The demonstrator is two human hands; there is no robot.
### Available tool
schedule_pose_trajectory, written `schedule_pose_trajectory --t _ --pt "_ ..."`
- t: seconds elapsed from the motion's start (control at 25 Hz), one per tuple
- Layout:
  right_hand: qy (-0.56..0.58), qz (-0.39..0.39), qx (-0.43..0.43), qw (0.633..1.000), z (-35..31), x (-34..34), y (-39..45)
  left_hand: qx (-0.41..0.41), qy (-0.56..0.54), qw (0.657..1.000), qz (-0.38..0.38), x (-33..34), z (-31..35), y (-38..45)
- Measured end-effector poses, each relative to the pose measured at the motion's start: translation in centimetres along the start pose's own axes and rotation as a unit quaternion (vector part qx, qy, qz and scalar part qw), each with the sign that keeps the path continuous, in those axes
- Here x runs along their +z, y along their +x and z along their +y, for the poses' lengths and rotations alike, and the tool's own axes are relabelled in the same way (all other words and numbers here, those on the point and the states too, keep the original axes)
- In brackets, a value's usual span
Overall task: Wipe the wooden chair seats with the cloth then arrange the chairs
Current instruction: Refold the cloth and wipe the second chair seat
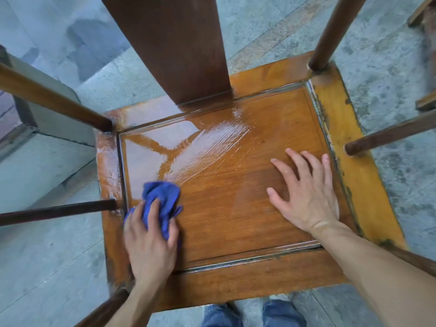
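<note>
I look straight down on a wooden chair seat, orange-brown with a recessed centre panel and a raised frame. Its far left part is wet and shiny, with streaks running diagonally. A crumpled blue cloth lies on the panel near the left edge, and my left hand presses down on it, fingers curled over it. My right hand rests flat on the dry right side of the panel, fingers spread, holding nothing. The chair's dark back splat rises at the far side.
Dark armrest posts and rails stand at the left and right of the seat. A grey concrete step is at the left. Part of another wooden piece shows at the top right. My legs in jeans stand at the seat's near edge on a grey stone floor.
</note>
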State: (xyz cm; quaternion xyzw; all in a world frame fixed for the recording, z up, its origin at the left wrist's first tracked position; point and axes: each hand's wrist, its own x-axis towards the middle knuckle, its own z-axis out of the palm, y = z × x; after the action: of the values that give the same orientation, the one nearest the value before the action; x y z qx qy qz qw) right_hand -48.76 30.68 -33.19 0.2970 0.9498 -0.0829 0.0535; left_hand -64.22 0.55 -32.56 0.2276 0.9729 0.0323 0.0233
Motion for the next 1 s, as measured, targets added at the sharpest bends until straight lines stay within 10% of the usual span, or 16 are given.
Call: schedule_pose_trajectory --t 0.2,0.52,1.0 --pt "0.003 -0.002 0.001 1.000 -0.1 0.1 0.0 -0.050 0.003 0.999 0.000 1.0 -0.1 -4.1" --pt "0.011 0.000 -0.003 1.000 -0.1 0.0 0.3 -0.019 0.003 0.996 0.084 2.4 11.0 18.6" --pt "0.005 0.004 -0.013 1.000 0.0 -0.2 0.3 0.441 0.005 0.895 -0.063 2.9 36.5 19.0"
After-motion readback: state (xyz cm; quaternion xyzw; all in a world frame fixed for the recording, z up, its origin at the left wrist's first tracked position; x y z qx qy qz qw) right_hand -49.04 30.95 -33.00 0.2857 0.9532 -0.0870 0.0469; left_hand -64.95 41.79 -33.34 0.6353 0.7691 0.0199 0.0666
